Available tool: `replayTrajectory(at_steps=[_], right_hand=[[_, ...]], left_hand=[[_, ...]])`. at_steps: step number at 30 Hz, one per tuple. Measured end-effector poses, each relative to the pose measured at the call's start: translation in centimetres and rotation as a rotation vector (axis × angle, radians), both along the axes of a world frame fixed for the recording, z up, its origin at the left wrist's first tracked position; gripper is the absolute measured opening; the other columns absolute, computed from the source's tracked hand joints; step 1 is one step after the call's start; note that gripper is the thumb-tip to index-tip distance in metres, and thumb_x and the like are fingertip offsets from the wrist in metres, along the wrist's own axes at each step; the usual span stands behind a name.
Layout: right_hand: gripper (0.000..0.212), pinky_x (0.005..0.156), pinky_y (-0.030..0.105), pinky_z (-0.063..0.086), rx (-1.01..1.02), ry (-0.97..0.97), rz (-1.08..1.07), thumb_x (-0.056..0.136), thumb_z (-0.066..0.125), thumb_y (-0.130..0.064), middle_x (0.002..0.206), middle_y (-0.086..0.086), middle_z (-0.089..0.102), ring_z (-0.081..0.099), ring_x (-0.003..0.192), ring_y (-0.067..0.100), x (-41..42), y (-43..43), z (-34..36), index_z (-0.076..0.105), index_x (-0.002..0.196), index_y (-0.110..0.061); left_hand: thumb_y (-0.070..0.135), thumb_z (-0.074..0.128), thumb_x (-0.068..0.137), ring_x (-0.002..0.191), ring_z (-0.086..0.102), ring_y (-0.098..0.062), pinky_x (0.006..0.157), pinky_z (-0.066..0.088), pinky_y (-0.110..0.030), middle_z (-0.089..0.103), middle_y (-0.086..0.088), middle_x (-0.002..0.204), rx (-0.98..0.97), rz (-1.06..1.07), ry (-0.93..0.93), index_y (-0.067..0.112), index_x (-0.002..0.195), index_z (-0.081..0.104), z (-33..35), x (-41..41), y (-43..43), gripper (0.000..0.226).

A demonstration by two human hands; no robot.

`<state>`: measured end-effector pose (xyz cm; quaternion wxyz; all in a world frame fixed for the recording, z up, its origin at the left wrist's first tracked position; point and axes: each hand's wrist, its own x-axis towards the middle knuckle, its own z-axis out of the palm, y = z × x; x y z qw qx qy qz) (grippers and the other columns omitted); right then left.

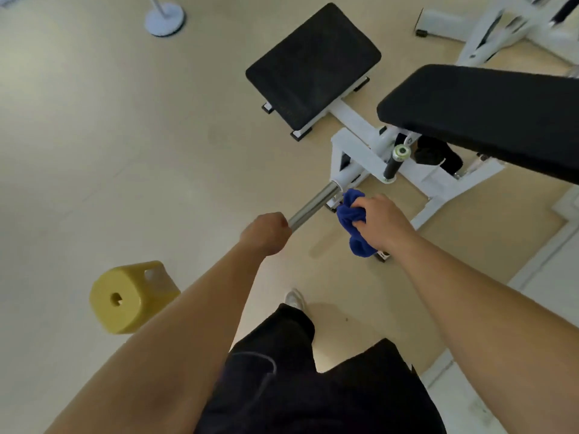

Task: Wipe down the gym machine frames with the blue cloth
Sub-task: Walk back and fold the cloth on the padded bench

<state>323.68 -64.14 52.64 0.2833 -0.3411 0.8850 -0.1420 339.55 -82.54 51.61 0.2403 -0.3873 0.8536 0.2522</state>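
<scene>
A white gym machine frame (354, 145) stands ahead with a black seat pad (313, 64) and a long black pad (488, 117). A chrome bar (315, 204) sticks out of the frame toward me. My left hand (266, 233) grips the near end of that bar in a fist. My right hand (383, 222) holds a bunched blue cloth (352, 214) just right of the bar, close to where the bar joins the white frame. Part of the cloth hangs below my hand.
A yellow plastic stool (128, 297) lies on the beige floor at my left. A round white stand base (164, 18) sits far left. Another white machine (501, 26) is at the top right. My legs and shoe (294, 300) are below.
</scene>
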Motion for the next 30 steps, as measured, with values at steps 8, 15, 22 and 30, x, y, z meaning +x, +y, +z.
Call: replayTrajectory(at_steps=[8,15,22,30], right_hand=[[0.011,0.077,0.037,0.050,-0.057,0.041,0.172,0.096,0.053,-0.015,0.105,0.007,0.050,0.058,0.086,0.026,0.5,-13.7,7.4,0.060,0.102,-0.020],[0.010,0.067,0.034,0.048,-0.111,0.138,0.353,0.095,0.051,-0.015,0.102,0.008,0.055,0.059,0.076,0.024,-0.8,-23.0,10.6,0.057,0.092,-0.023],[0.013,0.067,0.033,0.044,-0.068,0.242,0.375,0.097,0.051,-0.016,0.101,0.007,0.048,0.055,0.075,0.023,-2.6,-31.5,12.0,0.062,0.104,-0.017],[0.010,0.070,0.036,0.052,-0.033,0.295,0.289,0.094,0.053,-0.018,0.100,0.006,0.048,0.056,0.073,0.021,-3.2,-46.3,11.3,0.061,0.100,-0.020]], left_hand=[[0.030,0.045,0.095,0.097,0.059,-0.023,0.078,0.047,-0.032,0.063,0.001,0.111,-0.102,0.127,0.033,0.024,0.111,0.062,7.8,4.3,-12.6,0.024],[0.032,0.045,0.094,0.097,0.059,-0.021,0.080,0.050,-0.034,0.064,0.002,0.108,-0.115,0.230,0.074,0.024,0.109,0.062,11.0,4.7,-18.1,0.024],[0.036,0.046,0.095,0.094,0.058,-0.019,0.080,0.049,-0.034,0.062,0.004,0.104,-0.131,0.261,0.123,0.027,0.108,0.060,13.1,5.0,-27.0,0.021],[0.032,0.046,0.093,0.085,0.058,-0.020,0.076,0.048,-0.034,0.065,-0.002,0.098,-0.151,0.179,0.125,0.025,0.093,0.058,12.5,6.0,-44.5,0.014]])
